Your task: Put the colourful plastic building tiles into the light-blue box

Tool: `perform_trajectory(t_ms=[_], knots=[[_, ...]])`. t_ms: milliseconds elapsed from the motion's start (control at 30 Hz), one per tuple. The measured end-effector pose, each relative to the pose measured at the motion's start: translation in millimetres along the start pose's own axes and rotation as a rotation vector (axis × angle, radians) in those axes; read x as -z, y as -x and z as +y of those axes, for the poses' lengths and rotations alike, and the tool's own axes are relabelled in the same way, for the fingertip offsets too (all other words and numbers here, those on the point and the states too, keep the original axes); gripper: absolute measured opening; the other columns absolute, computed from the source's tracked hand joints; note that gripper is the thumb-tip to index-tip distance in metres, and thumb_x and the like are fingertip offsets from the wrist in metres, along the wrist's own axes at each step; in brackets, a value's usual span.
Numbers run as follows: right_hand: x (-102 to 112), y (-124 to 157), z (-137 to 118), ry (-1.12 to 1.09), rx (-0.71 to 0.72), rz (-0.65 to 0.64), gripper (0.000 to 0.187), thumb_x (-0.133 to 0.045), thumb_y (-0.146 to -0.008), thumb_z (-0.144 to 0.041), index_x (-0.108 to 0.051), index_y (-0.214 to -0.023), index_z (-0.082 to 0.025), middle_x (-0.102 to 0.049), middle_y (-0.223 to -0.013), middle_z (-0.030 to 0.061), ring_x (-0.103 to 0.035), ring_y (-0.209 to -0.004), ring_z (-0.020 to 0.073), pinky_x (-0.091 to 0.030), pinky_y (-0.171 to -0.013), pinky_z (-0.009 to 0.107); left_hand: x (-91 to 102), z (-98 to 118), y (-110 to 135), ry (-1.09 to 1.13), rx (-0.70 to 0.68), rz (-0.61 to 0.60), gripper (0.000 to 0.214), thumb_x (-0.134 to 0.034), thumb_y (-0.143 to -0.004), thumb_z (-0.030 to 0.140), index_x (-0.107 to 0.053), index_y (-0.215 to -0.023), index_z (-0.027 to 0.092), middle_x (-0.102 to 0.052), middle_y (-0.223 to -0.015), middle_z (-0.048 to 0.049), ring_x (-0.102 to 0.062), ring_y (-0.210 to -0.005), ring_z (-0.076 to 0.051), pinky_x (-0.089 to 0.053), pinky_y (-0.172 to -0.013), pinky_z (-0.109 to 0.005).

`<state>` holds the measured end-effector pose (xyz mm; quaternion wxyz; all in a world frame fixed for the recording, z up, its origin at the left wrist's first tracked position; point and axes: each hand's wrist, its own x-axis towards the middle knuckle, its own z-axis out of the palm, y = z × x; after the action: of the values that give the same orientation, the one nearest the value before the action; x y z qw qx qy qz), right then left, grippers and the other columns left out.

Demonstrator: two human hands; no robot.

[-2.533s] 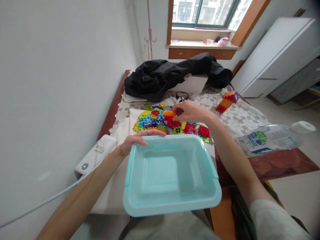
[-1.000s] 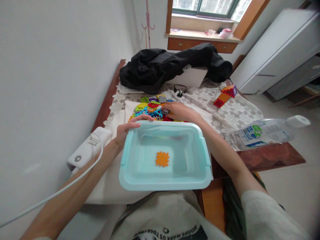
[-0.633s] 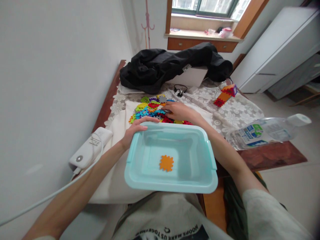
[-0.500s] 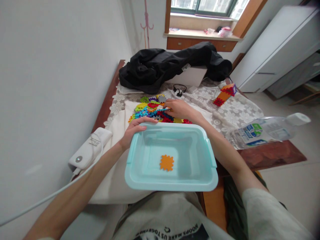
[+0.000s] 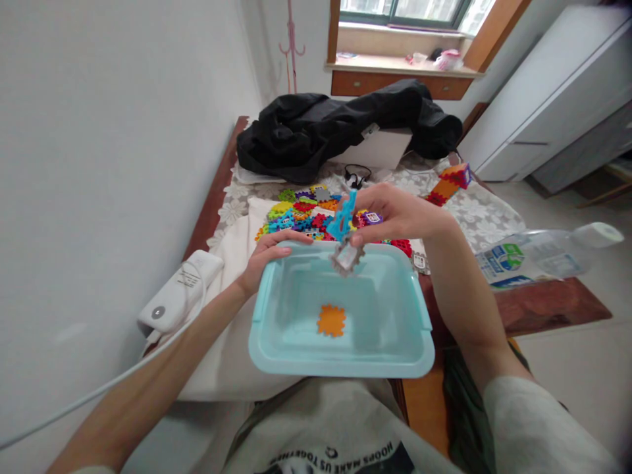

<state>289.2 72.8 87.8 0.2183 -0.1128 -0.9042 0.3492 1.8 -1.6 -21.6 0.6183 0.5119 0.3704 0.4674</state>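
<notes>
My left hand (image 5: 269, 258) grips the far left corner of a light teal plastic basin (image 5: 340, 365), fingers over its rim. One orange toothed building tile (image 5: 331, 320) lies flat on the basin floor. Over the basin's far rim, my right hand (image 5: 395, 214) pinches a blue toothed building tile (image 5: 342, 217) and a grey one (image 5: 346, 257), the grey hanging lower. Behind the basin, a heap of colourful toothed tiles (image 5: 281, 214) spreads on a white cloth, partly hidden by my right hand.
A clear bottle (image 5: 533, 257) leans in from the right. An orange and red tile build (image 5: 447, 184) stands at the back right. Black clothing (image 5: 316, 131) lies over a pale laptop-like panel (image 5: 378, 148). A white power bank-like box with a cable (image 5: 180, 286) sits at the left.
My right hand has come up from the tile heap toward the basin with a blue and a grey tile in its fingers. My left hand stays on the rim.
</notes>
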Motion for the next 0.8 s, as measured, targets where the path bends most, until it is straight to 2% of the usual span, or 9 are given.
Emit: perform_trajectory(t_ms=[67, 133, 200, 267, 333, 400, 533, 667, 800], knots=[[-2.9, -2.6, -0.4, 0.011, -0.017, -0.081, 0.043, -0.068, -0.101, -0.059, -0.077, -0.106, -0.018, -0.077, -0.101, 0.0057, -0.069, -0.091, 0.0192, -0.052, -0.085, 0.030, 0.3, -0.6, -0.4, 0.006, -0.008, 0.001, 0.035, -0.074, -0.075, 0.030, -0.088, -0.104, 0.016, -0.084, -0.101, -0.0082, -0.074, -0.088, -0.026, -0.057, -0.079, -0.032], [-10.6, -7.4, 14.7, 0.099, -0.078, -0.030, 0.042, -0.061, -0.106, -0.055, -0.078, -0.112, -0.018, -0.078, -0.110, 0.0086, -0.071, -0.099, 0.0220, -0.054, -0.091, 0.034, 0.5, -0.7, -0.5, -0.001, -0.022, 0.003, 0.034, -0.073, -0.075, 0.030, -0.088, -0.103, 0.016, -0.084, -0.099, -0.0079, -0.073, -0.085, -0.025, -0.056, -0.078, -0.031], [-21.5, -11.7, 39.7, 0.252, -0.155, 0.061, 0.040, -0.061, -0.106, -0.050, -0.076, -0.126, -0.018, -0.076, -0.126, 0.0127, -0.070, -0.115, 0.0271, -0.053, -0.103, 0.041, 0.2, -0.4, 0.1, -0.011, -0.038, 0.010, 0.033, -0.073, -0.075, 0.029, -0.088, -0.102, 0.017, -0.084, -0.098, -0.0072, -0.073, -0.084, -0.024, -0.056, -0.076, -0.030], [-33.2, -13.0, 66.5, 0.398, -0.233, 0.077, 0.054, -0.073, -0.098, -0.047, -0.066, -0.146, -0.022, -0.065, -0.149, 0.0148, -0.061, -0.136, 0.0333, -0.047, -0.116, 0.049, -0.5, 0.5, 1.1, -0.017, -0.048, 0.020, 0.032, -0.074, -0.074, 0.029, -0.089, -0.100, 0.017, -0.084, -0.096, -0.0065, -0.072, -0.084, -0.023, -0.055, -0.074, -0.029], [-42.6, -11.3, 88.7, 0.463, -0.322, 0.000, 0.072, -0.082, -0.090, -0.043, -0.058, -0.156, -0.026, -0.057, -0.160, 0.0135, -0.055, -0.145, 0.0351, -0.045, -0.121, 0.050, -1.8, 1.7, 2.4, -0.024, -0.040, 0.030, 0.032, -0.074, -0.075, 0.030, -0.089, -0.100, 0.018, -0.083, -0.094, -0.0061, -0.071, -0.083, -0.023, -0.055, -0.072, -0.029], [-47.8, -8.7, 103.3, 0.468, -0.387, -0.092, 0.071, -0.083, -0.090, -0.040, -0.059, -0.155, -0.027, -0.061, -0.157, 0.0130, -0.060, -0.140, 0.0335, -0.048, -0.118, 0.047, -3.1, 2.9, 3.3, -0.028, -0.030, 0.038, 0.031, -0.074, -0.075, 0.031, -0.089, -0.100, 0.018, -0.082, -0.095, -0.0062, -0.070, -0.083, -0.023, -0.055, -0.071, -0.029], [-47.1, -7.9, 112.4, 0.456, -0.409, -0.176, 0.045, -0.078, -0.093, -0.039, -0.072, -0.136, -0.026, -0.075, -0.135, 0.0113, -0.071, -0.120, 0.0300, -0.056, -0.103, 0.040, -3.7, 3.8, 3.2, -0.050, -0.050, 0.048, 0.032, -0.074, -0.074, 0.031, -0.089, -0.099, 0.018, -0.082, -0.098, -0.0076, -0.069, -0.087, -0.024, -0.056, -0.072, -0.029], [-43.3, -11.4, 108.7, 0.448, -0.379, -0.191, 0.031, -0.076, -0.093, -0.027, -0.077, -0.124, -0.025, -0.079, -0.124, 0.0100, -0.074, -0.110, 0.0275, -0.056, -0.095, 0.036, -1.2, 2.0, 2.0, -0.065, -0.058, 0.038, 0.033, -0.073, -0.075, 0.031, -0.089, -0.100, 0.017, -0.083, -0.099, -0.0085, -0.070, -0.088, -0.025, -0.056, -0.071, -0.030], [-40.9, -13.3, 103.3, 0.510, -0.371, -0.154, 0.031, -0.063, -0.097, -0.015, -0.078, -0.123, -0.020, -0.081, -0.121, 0.0118, -0.075, -0.107, 0.0273, -0.055, -0.096, 0.036, 1.5, -0.5, 1.2, -0.054, -0.059, 0.020, 0.033, -0.074, -0.075, 0.030, -0.089, -0.101, 0.017, -0.083, -0.098, -0.0076, -0.071, -0.086, -0.023, -0.056, -0.072, -0.029]])
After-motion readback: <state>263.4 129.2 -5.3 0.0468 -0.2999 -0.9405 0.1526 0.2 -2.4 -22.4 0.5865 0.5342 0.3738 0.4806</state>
